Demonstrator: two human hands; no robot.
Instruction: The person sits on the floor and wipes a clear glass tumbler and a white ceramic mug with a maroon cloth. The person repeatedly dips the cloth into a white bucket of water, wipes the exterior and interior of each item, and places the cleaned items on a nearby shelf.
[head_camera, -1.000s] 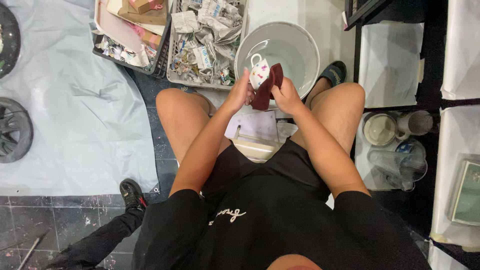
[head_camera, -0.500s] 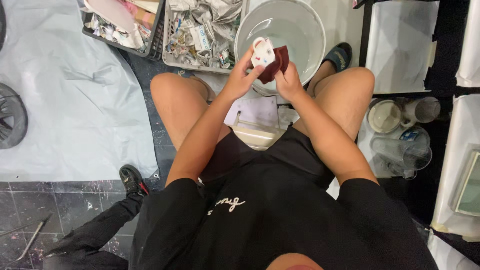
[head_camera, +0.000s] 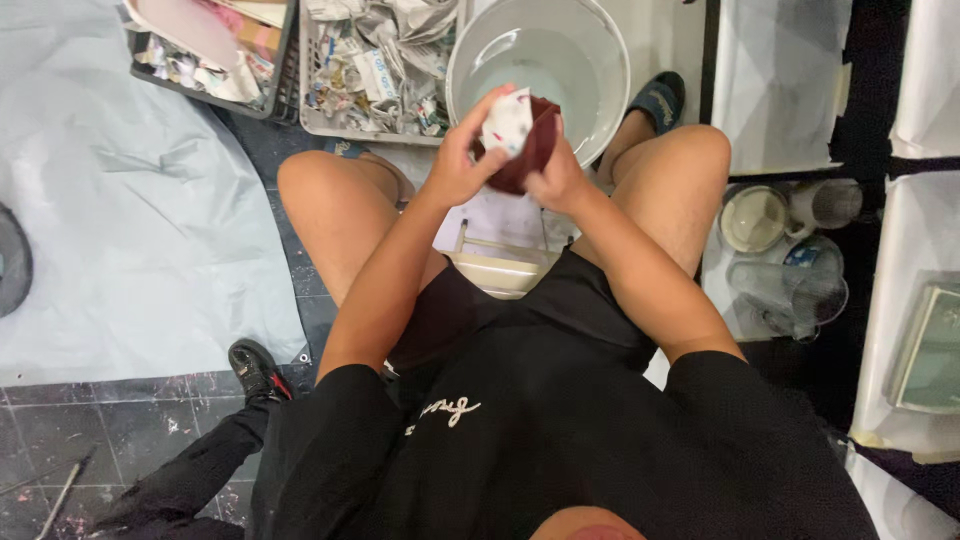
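Head view, looking straight down on a seated person, knees apart, both hands raised over a white bucket (head_camera: 600, 50). Left hand (head_camera: 462, 165) is curled round the near side of a dark red bowl (head_camera: 530, 150), thumb and fingers pressing a printed paper scrap (head_camera: 507, 122) against it. Right hand (head_camera: 556, 178) cups the bowl from the other side, fingers closed on its wall, which steadies it while the paper is laid on. The bowl sits tilted between the two palms, just above the bucket's near rim, so it seems any drips would fall into the pale liquid inside.

One bucket, one bowl, one scrap in hand. Two crates at the top: a grey crate (head_camera: 375, 60) heaped with torn newspaper just beside the bucket, within easy reach of the left hand, and a dark crate (head_camera: 215, 50) further left. A grey sheet (head_camera: 120, 220) covers the floor, likely against spills. On the right, a mug (head_camera: 752, 217) and a few clear cups (head_camera: 790, 285); I can't count them surely. One black shoe (head_camera: 258, 368) shows lower left, another person's leg.
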